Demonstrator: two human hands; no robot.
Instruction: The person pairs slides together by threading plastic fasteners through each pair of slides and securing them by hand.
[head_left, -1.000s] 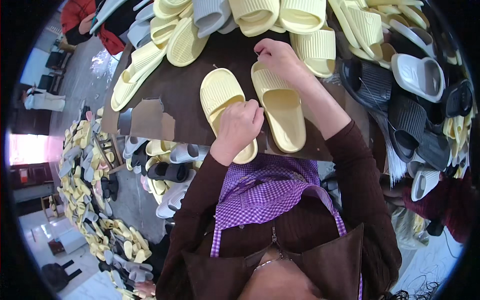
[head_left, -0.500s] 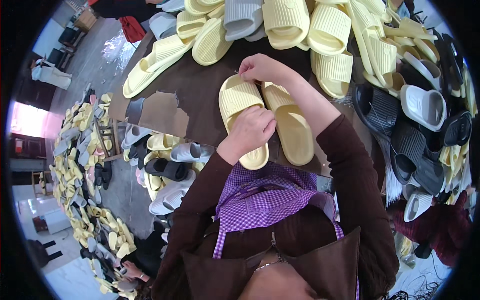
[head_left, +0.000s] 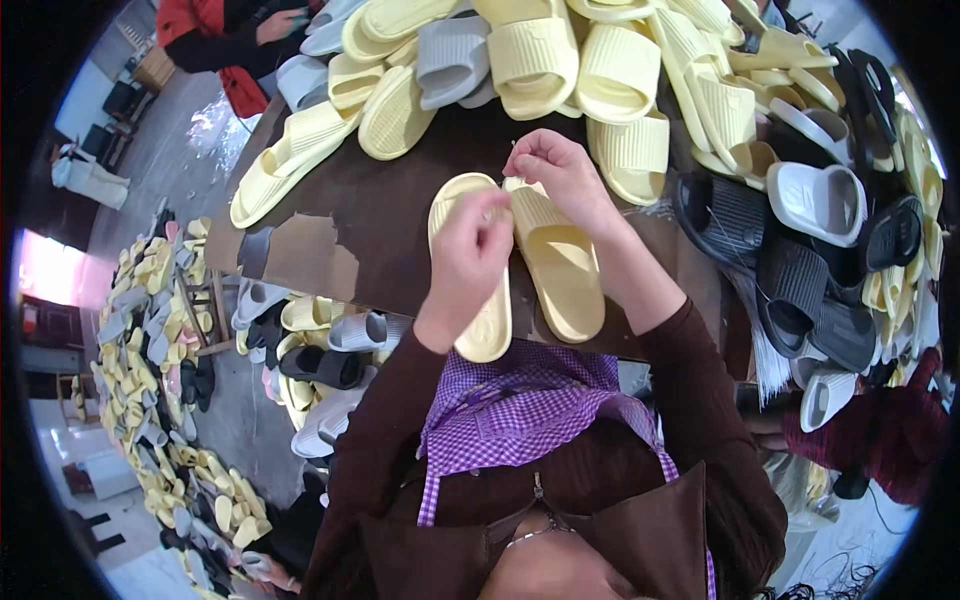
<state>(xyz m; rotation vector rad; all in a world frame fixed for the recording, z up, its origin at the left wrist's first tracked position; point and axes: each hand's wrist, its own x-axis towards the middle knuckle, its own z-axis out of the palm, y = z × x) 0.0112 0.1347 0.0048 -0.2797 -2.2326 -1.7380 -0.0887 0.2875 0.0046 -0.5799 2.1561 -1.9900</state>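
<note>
The blurred left hand (head_left: 468,260) curls over one yellow slipper (head_left: 486,335); the right hand (head_left: 552,172), fingertips together, is at the toe of a second slipper (head_left: 564,275). I cannot tell their grip. Beyond them, piled slippers (head_left: 535,65) crowd the tabletop (head_left: 385,225).

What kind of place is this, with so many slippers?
Probably a slipper workshop: a heap of slippers lies on the floor, more slippers are piled on the brown table, and a bundle of pale strands hangs beside it.
</note>
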